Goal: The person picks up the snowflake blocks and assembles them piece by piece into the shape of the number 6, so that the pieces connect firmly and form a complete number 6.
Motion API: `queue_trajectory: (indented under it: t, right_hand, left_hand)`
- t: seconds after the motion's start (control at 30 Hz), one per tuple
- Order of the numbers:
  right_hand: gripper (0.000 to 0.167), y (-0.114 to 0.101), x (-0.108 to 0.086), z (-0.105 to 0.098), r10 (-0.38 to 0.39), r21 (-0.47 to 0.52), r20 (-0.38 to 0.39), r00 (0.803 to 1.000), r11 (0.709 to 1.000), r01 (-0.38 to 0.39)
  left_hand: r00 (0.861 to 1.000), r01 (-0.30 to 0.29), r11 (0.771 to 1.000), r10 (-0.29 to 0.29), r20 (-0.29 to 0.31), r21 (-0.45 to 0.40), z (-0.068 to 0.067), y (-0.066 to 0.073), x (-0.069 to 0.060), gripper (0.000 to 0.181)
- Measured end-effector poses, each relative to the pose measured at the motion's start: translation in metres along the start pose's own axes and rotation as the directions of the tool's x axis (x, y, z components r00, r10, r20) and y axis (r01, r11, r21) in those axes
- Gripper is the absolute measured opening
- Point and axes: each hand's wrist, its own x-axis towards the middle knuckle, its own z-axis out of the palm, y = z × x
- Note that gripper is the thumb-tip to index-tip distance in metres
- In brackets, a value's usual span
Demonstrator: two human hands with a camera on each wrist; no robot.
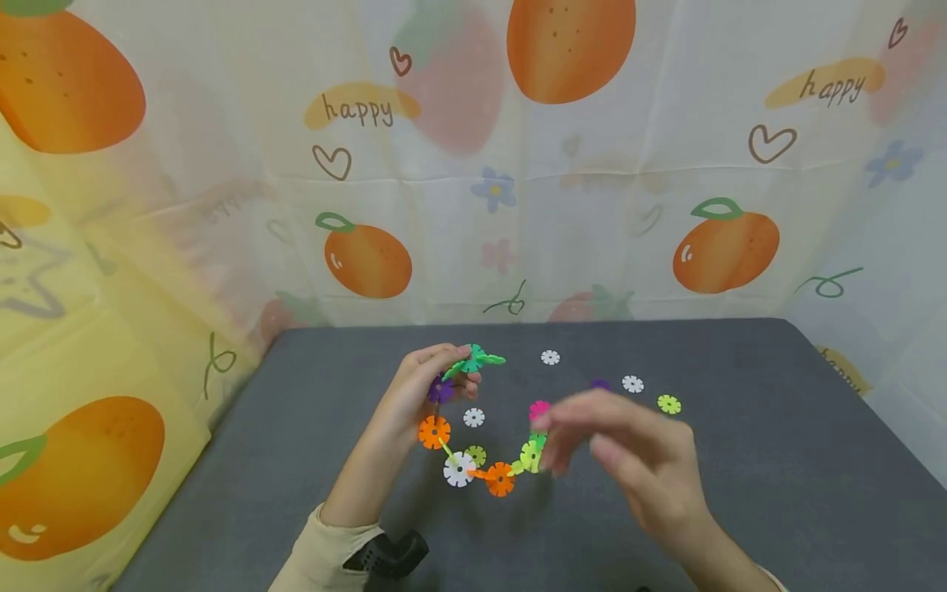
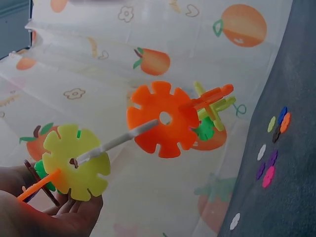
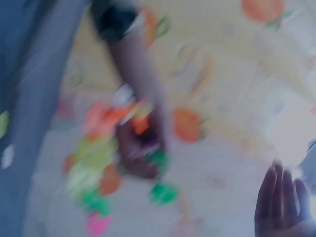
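A chain of linked notched discs hangs in a curve from my left hand (image 1: 436, 378), which pinches its green end piece (image 1: 473, 358) between thumb and fingers. Below the hand come a purple disc, an orange disc (image 1: 434, 432), a white disc (image 1: 459, 469) and another orange disc (image 1: 501, 479). The chain rises on the right through yellow-green and green pieces to a pink disc (image 1: 539, 410). My right hand (image 1: 636, 460) is beside that pink end, fingers loosely bent and blurred; the right wrist view shows it apart from the chain, holding nothing.
Loose discs lie on the grey table (image 1: 740, 493): white ones (image 1: 550, 358) (image 1: 632, 384), a yellow-green one (image 1: 669, 404) and a purple one (image 1: 600, 384) partly behind my right hand. A patterned cloth (image 1: 518, 247) stands behind the table and along its left side.
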Motion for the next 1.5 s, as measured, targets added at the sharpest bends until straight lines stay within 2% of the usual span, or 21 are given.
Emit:
queue_trajectory:
  t: [0.03,0.07,0.1,0.17,0.2,0.23,0.27,0.3,0.33,0.4,0.43,0.5,0.57,0.63,0.7,0.8,0.87,1.1,1.27,1.33,1.5]
  right_hand:
    - [0.033,0.008,0.003,-0.007,0.103,-0.065,-0.104,0.989,0.992,-0.11]
    - [0.03,0.019,0.003,-0.016,0.208,-0.117,-0.211,0.955,0.965,-0.236]
    - [0.028,0.032,-0.002,-0.024,0.317,-0.151,-0.305,0.898,0.915,-0.375]
    - [0.022,0.06,-0.013,-0.038,0.486,-0.208,-0.416,0.769,0.772,-0.6]
    - [0.021,0.074,-0.02,-0.044,0.553,-0.243,-0.436,0.71,0.688,-0.684]
    - [0.02,0.088,-0.028,-0.047,0.602,-0.295,-0.428,0.674,0.612,-0.734]
    - [0.019,0.1,-0.036,-0.049,0.651,-0.356,-0.395,0.648,0.542,-0.761]
    - [0.018,0.111,-0.044,-0.049,0.696,-0.425,-0.335,0.635,0.49,-0.761]
    - [0.017,0.119,-0.05,-0.048,0.735,-0.481,-0.259,0.626,0.465,-0.744]
    - [0.018,0.13,-0.061,-0.043,0.79,-0.579,-0.07,0.609,0.465,-0.67]
    - [0.02,0.132,-0.065,-0.039,0.798,-0.611,0.036,0.602,0.494,-0.618]
    - [0.027,0.132,-0.069,-0.032,0.801,-0.641,0.221,0.557,0.549,-0.536]
    - [0.034,0.128,-0.071,-0.025,0.797,-0.655,0.337,0.502,0.581,-0.483]
    - [0.037,0.125,-0.071,-0.02,0.785,-0.666,0.403,0.471,0.604,-0.437]
    - [0.033,0.122,-0.071,-0.018,0.765,-0.659,0.419,0.488,0.626,-0.416]
    - [0.025,0.123,-0.073,-0.015,0.725,-0.64,0.403,0.558,0.659,-0.394]
    - [0.023,0.124,-0.074,-0.014,0.703,-0.636,0.392,0.594,0.673,-0.377]
    - [0.019,0.129,-0.078,-0.012,0.704,-0.638,0.34,0.624,0.66,-0.396]
    - [0.036,0.127,-0.078,-0.01,0.735,-0.685,0.347,0.582,0.623,-0.378]
    - [0.035,0.128,-0.079,-0.008,0.74,-0.702,0.355,0.571,0.615,-0.359]
    - [0.015,0.133,-0.082,-0.009,0.708,-0.642,0.327,0.625,0.652,-0.403]
  left_hand:
    - [1.0,0.001,1.0,-0.001,-0.008,-0.002,-0.002,0.0,0.001,0.021]
    - [1.0,0.003,1.0,-0.003,-0.014,0.0,-0.003,0.001,0.001,0.021]
    - [1.0,0.006,1.0,-0.006,-0.019,0.001,-0.004,0.001,0.002,0.022]
    - [1.0,0.015,1.0,-0.015,-0.027,0.003,-0.007,0.001,0.003,0.022]
    - [0.999,0.018,1.0,-0.017,-0.027,0.006,-0.007,0.001,0.004,0.021]
    - [0.999,0.021,1.0,-0.021,-0.026,0.01,-0.007,0.001,0.004,0.021]
    - [0.999,0.025,1.0,-0.024,-0.023,0.013,-0.007,0.001,0.004,0.021]
    - [0.999,0.028,0.999,-0.027,-0.02,0.016,-0.007,0.0,0.004,0.021]
    - [0.999,0.03,0.999,-0.03,-0.016,0.019,-0.007,0.0,0.005,0.022]
    - [0.999,0.035,0.999,-0.035,-0.002,0.027,-0.005,-0.001,0.005,0.027]
    - [0.999,0.038,0.999,-0.038,0.007,0.031,-0.005,-0.001,0.005,0.03]
    - [0.999,0.042,0.998,-0.043,0.031,0.04,-0.003,-0.002,0.005,0.034]
    - [0.997,0.05,0.998,-0.052,0.058,0.048,-0.001,-0.003,0.006,0.035]
    - [0.995,0.061,0.997,-0.065,0.079,0.05,0.001,-0.004,0.006,0.033]
    - [0.993,0.071,0.996,-0.076,0.094,0.054,0.003,-0.005,0.006,0.032]
    - [0.989,0.092,0.993,-0.099,0.106,0.069,0.005,-0.007,0.006,0.03]
    - [0.988,0.1,0.992,-0.109,0.112,0.083,0.006,-0.008,0.006,0.03]
    - [0.986,0.095,0.992,-0.104,0.13,0.079,0.006,-0.009,0.005,0.025]
    - [0.977,0.1,0.993,-0.11,0.183,0.064,0.005,-0.009,0.005,0.031]
    - [0.971,0.104,0.992,-0.117,0.209,0.071,0.005,-0.009,0.005,0.038]
    - [0.961,0.1,0.992,-0.116,0.252,0.077,0.005,-0.009,0.004,0.025]
